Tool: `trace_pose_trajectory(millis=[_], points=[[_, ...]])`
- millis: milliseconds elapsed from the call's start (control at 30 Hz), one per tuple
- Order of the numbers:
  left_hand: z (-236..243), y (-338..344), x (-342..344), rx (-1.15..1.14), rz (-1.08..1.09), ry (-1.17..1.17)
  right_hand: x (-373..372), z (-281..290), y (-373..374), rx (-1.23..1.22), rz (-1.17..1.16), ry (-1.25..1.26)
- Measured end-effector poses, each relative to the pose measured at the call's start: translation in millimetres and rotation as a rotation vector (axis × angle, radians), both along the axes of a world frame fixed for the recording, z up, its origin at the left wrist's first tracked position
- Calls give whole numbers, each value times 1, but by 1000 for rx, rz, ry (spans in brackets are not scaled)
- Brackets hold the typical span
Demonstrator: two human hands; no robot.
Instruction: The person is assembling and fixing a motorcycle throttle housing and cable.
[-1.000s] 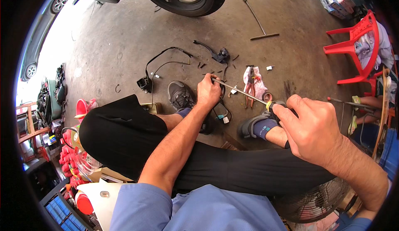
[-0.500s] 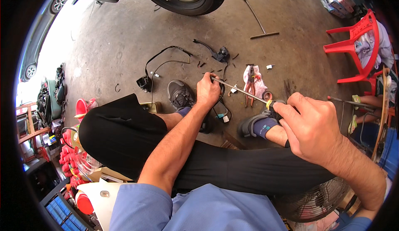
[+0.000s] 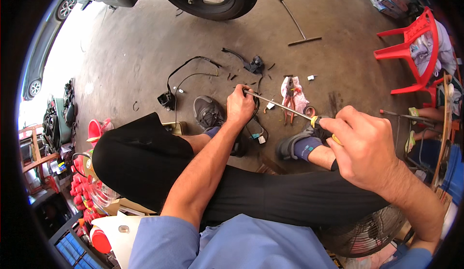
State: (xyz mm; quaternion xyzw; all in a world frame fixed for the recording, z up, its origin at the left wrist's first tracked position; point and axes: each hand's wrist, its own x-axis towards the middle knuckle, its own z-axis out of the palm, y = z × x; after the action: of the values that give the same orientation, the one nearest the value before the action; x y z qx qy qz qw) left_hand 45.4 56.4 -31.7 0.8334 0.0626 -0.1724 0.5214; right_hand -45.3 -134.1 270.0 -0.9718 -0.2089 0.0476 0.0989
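My right hand (image 3: 365, 148) is closed around the handle of a long screwdriver (image 3: 280, 105); yellow parts of the handle show between the fingers. The thin metal shaft slants left to my left hand (image 3: 240, 107), and its tip meets a small dark part pinched there. Most of that part is hidden by the fingers. A black cable (image 3: 258, 116) hangs below the left hand, with a white connector (image 3: 261, 139) near its end. Beyond the hand, a black handlebar-switch-like piece (image 3: 253, 65) with a cable lies on the floor.
Pliers (image 3: 290, 92) lie on a pinkish cloth (image 3: 300, 97) beside a tape roll (image 3: 309, 110). A wired black part (image 3: 166, 99) rests left of my shoe (image 3: 209, 112). Farther off are a T-handle wrench (image 3: 304, 41), a vehicle wheel (image 3: 217, 3) and a red chair (image 3: 411, 51). A fan (image 3: 362, 232) stands lower right.
The grip of my right hand has turned slightly, and more yellow of the handle shows. My left hand keeps its pinch at the screwdriver's tip. The whole view has shifted a little.
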Motion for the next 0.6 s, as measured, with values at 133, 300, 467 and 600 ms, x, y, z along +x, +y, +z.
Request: trace_pose_trajectory(millis=[133, 300, 467, 600], points=[[16, -3, 2, 52, -30, -96, -10, 1, -12, 79, -117, -1], [18, -5, 4, 19, -11, 62, -28, -1, -24, 15, -161, -10], [22, -5, 4, -24, 5, 26, -38, -9, -38, 41, -230, -17], [18, -7, 3, -122, 18, 88, -41, -14, -40, 63, -232, 6]])
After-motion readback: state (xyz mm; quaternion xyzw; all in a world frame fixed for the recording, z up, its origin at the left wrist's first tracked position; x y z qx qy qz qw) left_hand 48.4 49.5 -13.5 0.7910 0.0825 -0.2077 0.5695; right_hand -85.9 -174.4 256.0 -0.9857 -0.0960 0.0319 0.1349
